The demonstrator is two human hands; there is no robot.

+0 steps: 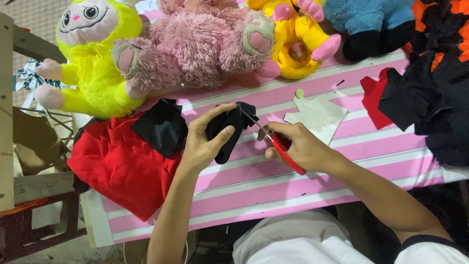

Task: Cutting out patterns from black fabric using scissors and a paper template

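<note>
My left hand (202,142) grips a small piece of black fabric (230,128) above the pink and white striped table (303,190). My right hand (298,146) holds red-handled scissors (283,149), whose blades (249,117) reach the upper edge of the black piece. A red cloth pile (119,166) with another black piece (161,126) on it lies just left of my left hand.
A white paper pattern (317,115) lies beyond my right hand. Plush toys line the far edge: yellow-green (95,63), pink (195,44), yellow (298,44), blue (366,19). Black, red and orange fabric (430,98) is heaped at right. A wooden frame (7,112) stands at left.
</note>
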